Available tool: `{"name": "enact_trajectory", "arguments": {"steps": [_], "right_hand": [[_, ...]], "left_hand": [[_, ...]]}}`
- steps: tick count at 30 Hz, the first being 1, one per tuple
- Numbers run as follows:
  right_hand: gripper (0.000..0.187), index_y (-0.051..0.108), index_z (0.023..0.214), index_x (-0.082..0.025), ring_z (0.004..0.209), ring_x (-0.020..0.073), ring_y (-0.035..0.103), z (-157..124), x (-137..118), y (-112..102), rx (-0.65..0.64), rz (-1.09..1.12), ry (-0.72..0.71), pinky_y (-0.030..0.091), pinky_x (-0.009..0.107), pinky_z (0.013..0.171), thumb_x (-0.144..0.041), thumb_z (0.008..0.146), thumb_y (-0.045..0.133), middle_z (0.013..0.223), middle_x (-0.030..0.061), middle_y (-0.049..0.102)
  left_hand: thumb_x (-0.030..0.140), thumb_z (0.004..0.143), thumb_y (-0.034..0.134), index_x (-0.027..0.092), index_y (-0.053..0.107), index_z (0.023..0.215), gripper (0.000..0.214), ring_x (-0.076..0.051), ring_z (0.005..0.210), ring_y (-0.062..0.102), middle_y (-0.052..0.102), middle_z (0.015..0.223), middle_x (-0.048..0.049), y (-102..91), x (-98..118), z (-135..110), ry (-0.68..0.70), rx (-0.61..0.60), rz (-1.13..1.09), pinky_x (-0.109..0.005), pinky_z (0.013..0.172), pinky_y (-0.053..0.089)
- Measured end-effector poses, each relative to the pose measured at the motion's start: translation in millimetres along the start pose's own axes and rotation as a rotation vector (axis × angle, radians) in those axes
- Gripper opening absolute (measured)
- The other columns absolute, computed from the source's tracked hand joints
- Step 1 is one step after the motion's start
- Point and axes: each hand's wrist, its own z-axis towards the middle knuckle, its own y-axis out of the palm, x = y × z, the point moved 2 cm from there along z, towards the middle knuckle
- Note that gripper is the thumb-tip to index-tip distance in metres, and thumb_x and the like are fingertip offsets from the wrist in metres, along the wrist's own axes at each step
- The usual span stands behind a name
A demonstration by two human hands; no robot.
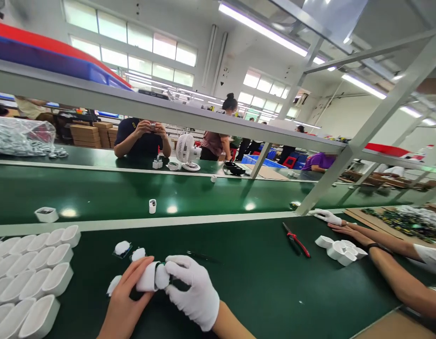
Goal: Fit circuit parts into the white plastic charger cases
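My left hand [124, 299], bare, is closed around a white plastic housing [146, 279] with its open end facing right. My right hand [198, 294] wears a white glove. Its thumb and fingertips pinch a rounded white piece with a green circuit board [162, 276] at the mouth of the housing; whether part of it sits inside, I cannot tell. Just behind my left hand lie similar white-topped boards, one at the back [122, 248], another [138, 254] close to my fingers. A third white-topped piece [114, 285] is partly hidden by my left hand.
Rows of white housings [37, 275] stand at left. Dark tweezers [202, 256], red-handled pliers [297, 241] and a cluster of housings [341, 250] lie rightward. A co-worker's arms [387, 263] reach in at right. Beyond the ledge, a green belt [108, 197] carries a few housings.
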Motion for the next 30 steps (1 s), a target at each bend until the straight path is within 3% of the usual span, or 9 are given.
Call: {"name": "enact_trajectory", "arguments": {"steps": [6,12,17,20,22,25,27,30], "right_hand": [[0.034,0.068,0.1,-0.022,0.089,0.0171,0.064,-1,3,-3,0.015,-0.037,-0.122,0.053,0.025,0.08,-0.008,0.07,0.056,0.101,0.0067,0.066],[0.038,0.066,0.106,-0.02,0.088,0.0179,0.062,-4,4,2,-0.028,-0.121,-0.23,0.052,0.025,0.08,-0.007,0.074,0.051,0.103,0.0085,0.064],[0.033,0.067,0.101,-0.021,0.082,0.017,0.058,-4,6,6,-0.093,-0.125,-0.153,0.051,0.026,0.072,-0.009,0.074,0.052,0.095,0.0067,0.063],[0.023,0.069,0.093,-0.022,0.089,0.0182,0.057,-3,9,5,-0.123,0.087,-0.021,0.049,0.029,0.082,-0.013,0.074,0.058,0.099,0.0063,0.062],[0.026,0.069,0.1,-0.024,0.099,0.0213,0.057,-2,15,5,-0.14,0.385,0.167,0.047,0.034,0.087,-0.025,0.074,0.067,0.111,0.0077,0.059],[0.066,0.055,0.124,-0.025,0.109,0.0259,0.054,-3,23,8,-0.199,0.88,0.474,0.045,0.042,0.09,-0.043,0.065,0.078,0.126,0.0109,0.052],[0.08,0.048,0.131,-0.025,0.108,0.0249,0.054,-3,23,11,-0.254,1.047,0.588,0.041,0.044,0.093,-0.042,0.06,0.083,0.124,0.0107,0.055],[0.064,0.059,0.118,-0.02,0.091,0.0201,0.058,-1,18,13,-0.327,1.1,0.606,0.042,0.038,0.087,-0.038,0.061,0.083,0.102,0.0066,0.064]], "left_hand": [[0.019,0.079,0.055,0.028,0.06,0.113,0.035,-0.023,0.115,0.057,0.062,0.122,-0.0028,-4.2,32,4,0.015,0.04,-0.077,-0.038,0.097,0.049],[0.014,0.079,0.054,0.029,0.061,0.113,0.037,-0.022,0.115,0.057,0.061,0.124,-0.002,-3.0,30,2,0.051,0.008,-0.076,-0.037,0.099,0.048],[0.013,0.077,0.054,0.03,0.062,0.112,0.039,-0.022,0.116,0.056,0.061,0.124,-0.0011,-2.3,28,4,0.021,-0.033,-0.103,-0.039,0.1,0.047],[0.013,0.074,0.058,0.032,0.062,0.111,0.041,-0.023,0.117,0.055,0.061,0.125,-0.0005,-4.0,29,6,-0.005,-0.125,-0.147,-0.039,0.099,0.047],[0.016,0.073,0.063,0.032,0.062,0.112,0.042,-0.024,0.12,0.052,0.058,0.129,-0.0012,-5.3,32,6,-0.038,-0.184,-0.18,-0.043,0.101,0.044],[0.021,0.073,0.067,0.031,0.062,0.113,0.041,-0.028,0.123,0.046,0.052,0.136,-0.0041,-4.8,39,4,-0.077,-0.268,-0.24,-0.05,0.104,0.038],[0.023,0.074,0.066,0.03,0.062,0.113,0.039,-0.03,0.122,0.044,0.048,0.139,-0.0058,-3.2,42,2,-0.114,-0.298,-0.278,-0.054,0.104,0.035],[0.028,0.076,0.066,0.031,0.063,0.113,0.037,-0.032,0.124,0.04,0.042,0.144,-0.0061,-1.1,45,-1,-0.152,-0.311,-0.313,-0.057,0.105,0.031]]}}
